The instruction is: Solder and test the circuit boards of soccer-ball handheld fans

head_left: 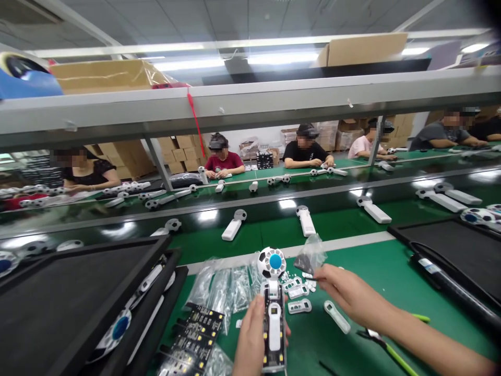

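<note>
My left hand [250, 339] is closed round the handle of a half-built handheld fan [273, 308], held upright. The fan has a football-patterned head with a blue centre and an open handle showing a circuit board. My right hand [346, 292] reaches left over the green bench. Its fingertips pinch at a small white plastic part [309, 275] in a scatter of similar parts [298, 291]. A long white cover piece [336, 316] lies just under that hand.
Clear plastic bags [225, 287] and black circuit board strips [193, 339] lie at the left. Black trays [78, 303] [450, 245] flank the bench. Green-handled cutters [387, 350] lie at the right. Fans [305, 219] ride a conveyor. Other people [305, 149] sit opposite.
</note>
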`<state>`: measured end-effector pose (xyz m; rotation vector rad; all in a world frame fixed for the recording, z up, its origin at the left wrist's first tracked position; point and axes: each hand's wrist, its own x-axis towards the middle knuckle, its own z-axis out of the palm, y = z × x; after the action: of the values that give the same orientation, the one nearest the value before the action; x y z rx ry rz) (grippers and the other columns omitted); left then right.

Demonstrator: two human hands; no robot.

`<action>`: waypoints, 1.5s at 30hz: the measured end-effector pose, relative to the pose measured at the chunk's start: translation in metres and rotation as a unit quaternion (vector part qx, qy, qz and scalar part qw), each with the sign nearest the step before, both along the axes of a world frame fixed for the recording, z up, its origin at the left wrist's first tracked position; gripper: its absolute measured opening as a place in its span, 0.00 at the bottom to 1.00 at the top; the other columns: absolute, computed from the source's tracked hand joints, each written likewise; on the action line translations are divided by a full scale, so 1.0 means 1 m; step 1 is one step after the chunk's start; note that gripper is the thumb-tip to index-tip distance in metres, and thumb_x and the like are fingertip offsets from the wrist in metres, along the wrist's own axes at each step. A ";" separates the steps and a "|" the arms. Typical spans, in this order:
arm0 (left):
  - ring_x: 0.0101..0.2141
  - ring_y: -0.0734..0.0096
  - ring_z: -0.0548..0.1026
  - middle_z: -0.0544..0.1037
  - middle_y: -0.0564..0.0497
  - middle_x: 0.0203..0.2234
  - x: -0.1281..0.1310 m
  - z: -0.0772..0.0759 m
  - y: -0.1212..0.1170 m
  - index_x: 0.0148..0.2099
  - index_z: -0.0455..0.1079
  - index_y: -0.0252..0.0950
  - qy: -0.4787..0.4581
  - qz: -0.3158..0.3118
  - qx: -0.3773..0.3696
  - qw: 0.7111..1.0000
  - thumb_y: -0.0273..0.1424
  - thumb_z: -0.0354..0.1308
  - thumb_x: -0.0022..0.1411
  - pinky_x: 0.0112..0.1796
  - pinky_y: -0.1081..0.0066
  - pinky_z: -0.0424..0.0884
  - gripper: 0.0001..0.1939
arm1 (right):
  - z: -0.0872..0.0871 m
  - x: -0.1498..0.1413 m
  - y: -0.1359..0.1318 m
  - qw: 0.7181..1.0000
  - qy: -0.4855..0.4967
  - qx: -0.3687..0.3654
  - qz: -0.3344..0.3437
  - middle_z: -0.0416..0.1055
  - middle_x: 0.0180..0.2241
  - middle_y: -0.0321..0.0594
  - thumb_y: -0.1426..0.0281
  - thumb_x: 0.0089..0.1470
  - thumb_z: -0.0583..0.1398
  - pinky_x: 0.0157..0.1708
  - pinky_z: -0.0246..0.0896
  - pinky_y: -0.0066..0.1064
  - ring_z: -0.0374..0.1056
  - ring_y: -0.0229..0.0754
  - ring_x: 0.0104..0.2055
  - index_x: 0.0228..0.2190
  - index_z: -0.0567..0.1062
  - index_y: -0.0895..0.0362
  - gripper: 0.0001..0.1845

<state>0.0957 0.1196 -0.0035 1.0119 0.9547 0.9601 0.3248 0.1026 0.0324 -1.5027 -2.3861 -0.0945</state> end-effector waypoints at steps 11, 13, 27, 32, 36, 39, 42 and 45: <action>0.24 0.69 0.72 0.76 0.48 0.26 -0.002 -0.002 -0.016 0.47 0.72 0.34 0.091 -0.122 0.122 0.981 0.53 0.52 0.57 0.24 0.74 0.67 0.29 | 0.044 -0.036 -0.023 0.955 0.262 -0.120 0.076 0.70 0.32 0.29 0.71 0.61 0.53 0.31 0.53 0.23 0.64 0.32 0.32 0.36 0.69 0.52 0.05; 0.29 0.64 0.74 0.77 0.45 0.29 -0.004 -0.004 -0.016 0.48 0.72 0.34 0.109 -0.144 0.145 0.973 0.52 0.51 0.58 0.25 0.74 0.68 0.28 | 0.039 -0.032 -0.019 0.949 0.276 -0.132 0.078 0.69 0.31 0.29 0.72 0.60 0.53 0.31 0.53 0.22 0.63 0.32 0.32 0.35 0.69 0.53 0.05; 0.21 0.68 0.71 0.75 0.46 0.22 -0.005 0.001 -0.010 0.46 0.73 0.31 0.112 -0.158 0.130 0.972 0.52 0.45 0.61 0.20 0.74 0.63 0.31 | 0.040 -0.011 -0.041 0.998 -0.011 0.023 0.065 0.63 0.24 0.34 0.76 0.57 0.53 0.25 0.35 0.35 0.52 0.40 0.26 0.29 0.67 0.54 0.07; 0.27 0.63 0.70 0.74 0.46 0.23 -0.004 -0.001 -0.009 0.43 0.76 0.33 0.129 -0.148 0.158 0.968 0.50 0.49 0.59 0.28 0.71 0.66 0.27 | 0.041 -0.018 -0.040 0.995 -0.024 0.021 0.092 0.63 0.24 0.33 0.76 0.55 0.54 0.24 0.35 0.35 0.52 0.40 0.25 0.25 0.64 0.54 0.08; 0.29 0.61 0.71 0.75 0.46 0.25 -0.003 -0.003 -0.009 0.39 0.77 0.33 0.133 -0.146 0.167 0.966 0.50 0.50 0.59 0.34 0.69 0.66 0.26 | 0.039 -0.015 -0.039 0.994 -0.037 0.001 0.103 0.65 0.26 0.33 0.76 0.55 0.54 0.25 0.36 0.35 0.54 0.40 0.26 0.29 0.65 0.54 0.06; 0.30 0.58 0.72 0.76 0.45 0.26 -0.004 -0.005 -0.010 0.37 0.77 0.34 0.143 -0.125 0.150 0.970 0.51 0.52 0.56 0.32 0.68 0.67 0.26 | 0.039 -0.012 -0.037 0.992 -0.043 -0.007 0.116 0.65 0.28 0.33 0.75 0.56 0.54 0.25 0.36 0.35 0.55 0.40 0.28 0.31 0.64 0.54 0.05; 0.30 0.57 0.72 0.75 0.44 0.23 -0.005 -0.006 -0.011 0.39 0.77 0.34 0.148 -0.124 0.126 0.973 0.53 0.52 0.55 0.29 0.69 0.67 0.27 | 0.041 -0.011 -0.034 0.991 -0.042 -0.010 0.123 0.64 0.27 0.32 0.73 0.58 0.53 0.26 0.37 0.35 0.55 0.40 0.28 0.30 0.63 0.54 0.05; 0.29 0.60 0.70 0.74 0.46 0.22 -0.007 -0.002 -0.010 0.41 0.76 0.34 0.164 -0.174 0.159 0.958 0.51 0.48 0.60 0.29 0.70 0.65 0.27 | 0.040 -0.013 -0.034 0.990 -0.050 -0.003 0.129 0.64 0.26 0.32 0.73 0.59 0.53 0.26 0.37 0.35 0.55 0.39 0.28 0.29 0.63 0.54 0.06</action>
<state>0.0891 0.1097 -0.0057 1.5919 0.8647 0.6705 0.3123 0.0691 0.0720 -1.2041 -2.6412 -0.1047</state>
